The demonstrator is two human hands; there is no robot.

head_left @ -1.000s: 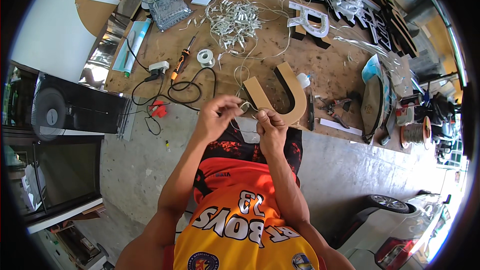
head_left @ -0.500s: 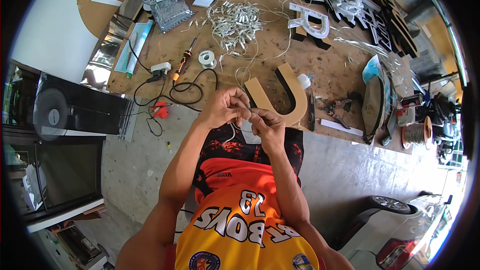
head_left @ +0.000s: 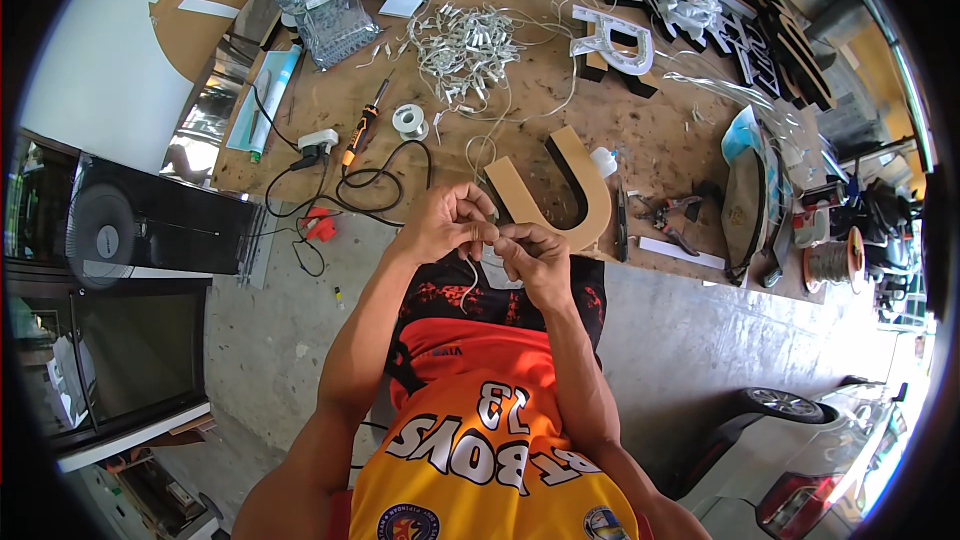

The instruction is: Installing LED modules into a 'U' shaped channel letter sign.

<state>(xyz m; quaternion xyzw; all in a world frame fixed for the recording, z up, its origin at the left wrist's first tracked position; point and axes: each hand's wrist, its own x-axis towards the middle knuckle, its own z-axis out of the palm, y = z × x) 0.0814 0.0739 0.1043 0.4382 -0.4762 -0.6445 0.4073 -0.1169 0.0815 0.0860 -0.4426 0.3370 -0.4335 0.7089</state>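
My left hand (head_left: 452, 222) and my right hand (head_left: 536, 252) meet over my lap, just off the table's front edge. The left hand is closed in a pinch, and a thin pale wire (head_left: 472, 280) hangs below its fingers. Thumb and forefinger of my right hand are pinched too, close against the left fingertips; what lies between them is too small to make out. Just beyond the hands lies a tan U-shaped letter (head_left: 585, 170) with dark sides. A tangle of small white LED modules on wire (head_left: 465, 50) spreads farther back.
On the wooden table (head_left: 480, 165) lie a soldering iron (head_left: 362, 135), a solder spool (head_left: 409, 120), a black cable (head_left: 395, 180), pliers (head_left: 675, 225) and a pouch (head_left: 750, 190). A white letter (head_left: 620, 40) and several dark letters (head_left: 740, 45) fill the back right. A parked car (head_left: 790, 460) stands at lower right.
Both hands stay together at nearly the same place, with small shifts of the fingertips. The pale wire hanging below my left hand now shows more plainly. The whole view has shifted slightly.
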